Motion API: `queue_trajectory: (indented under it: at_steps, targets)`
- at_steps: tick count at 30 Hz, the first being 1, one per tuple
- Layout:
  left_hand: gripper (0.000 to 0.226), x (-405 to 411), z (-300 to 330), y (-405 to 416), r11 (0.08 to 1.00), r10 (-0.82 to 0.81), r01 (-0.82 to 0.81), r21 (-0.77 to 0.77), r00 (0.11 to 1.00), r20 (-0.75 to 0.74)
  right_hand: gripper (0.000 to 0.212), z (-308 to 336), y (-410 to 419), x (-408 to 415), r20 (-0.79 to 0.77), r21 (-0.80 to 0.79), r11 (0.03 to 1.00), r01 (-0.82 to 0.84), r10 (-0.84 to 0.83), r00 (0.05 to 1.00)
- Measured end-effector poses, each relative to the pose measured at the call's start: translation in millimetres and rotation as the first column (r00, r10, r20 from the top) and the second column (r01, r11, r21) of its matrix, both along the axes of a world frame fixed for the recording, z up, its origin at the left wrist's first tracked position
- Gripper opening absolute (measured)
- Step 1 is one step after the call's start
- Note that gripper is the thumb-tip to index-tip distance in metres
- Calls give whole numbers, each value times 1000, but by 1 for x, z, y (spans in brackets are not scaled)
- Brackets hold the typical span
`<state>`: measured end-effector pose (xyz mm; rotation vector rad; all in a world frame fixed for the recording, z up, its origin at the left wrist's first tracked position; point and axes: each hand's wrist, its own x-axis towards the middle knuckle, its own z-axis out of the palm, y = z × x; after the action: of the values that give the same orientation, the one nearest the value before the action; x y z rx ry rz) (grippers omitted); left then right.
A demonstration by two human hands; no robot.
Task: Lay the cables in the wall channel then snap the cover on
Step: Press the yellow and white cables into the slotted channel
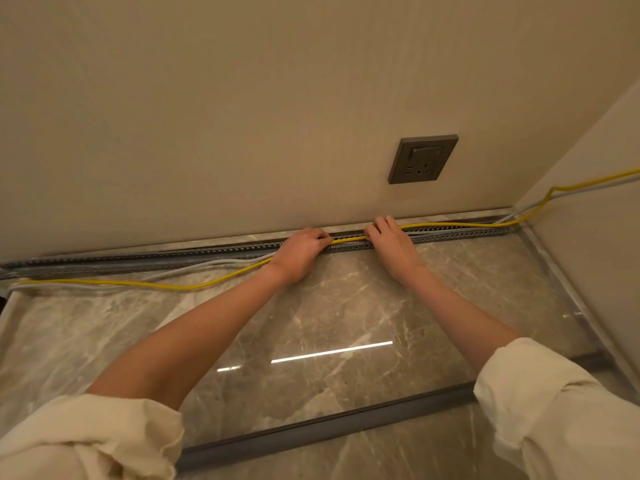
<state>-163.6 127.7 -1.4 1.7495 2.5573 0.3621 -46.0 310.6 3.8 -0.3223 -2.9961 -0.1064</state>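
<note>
Both hands — left hand (300, 244), right hand (387, 237) — pinch the yellow cable (348, 238) over the channel (457, 233). Right of them it lies seated; left, it sprawls on the floor. The cover (329, 427) waits behind — unfitted.

Both hands, L (302, 247) & R (389, 239), pinch yellow cable (349, 238) over slotted wall channel (457, 233).

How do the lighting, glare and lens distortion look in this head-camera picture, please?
Head view: warm, dim, even light; a bright strip of glare reflects off the glossy marble floor; wide-angle bending curves the channel and skirting; the forearms and rolled sleeves loom large, slightly soft at the frame edges.
</note>
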Motion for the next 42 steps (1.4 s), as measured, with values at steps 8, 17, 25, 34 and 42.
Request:
queue_trajectory:
  at_steps: [8, 17, 25, 34, 42]
  targets:
    - [52, -4, -9, -3, 995, 40, -48, 84, 995, 96, 10, -11, -10, 5, -70, -79, 995, 55, -61, 996]
    - [32, 2, -8, -12, 931, 157, -237, 278, 947, 281, 37, -14, -28, 18, 28, -9, 983, 182, -182, 983]
    - [23, -16, -2, -69, 945, 192, -220, 244, 972, 134, 39, -1, -52, -3, 209, 48, 959, 279, -283, 936]
    - [20, -27, 4, -100, 965, 166, -177, 195, 983, 75, 43, -1, -65, -14, 284, 78, 935, 345, -353, 892]
    - [17, -38, -3, -94, 911, 248, -332, 244, 915, 318, 48, 2, -74, -14, 344, 87, 919, 385, -391, 854]
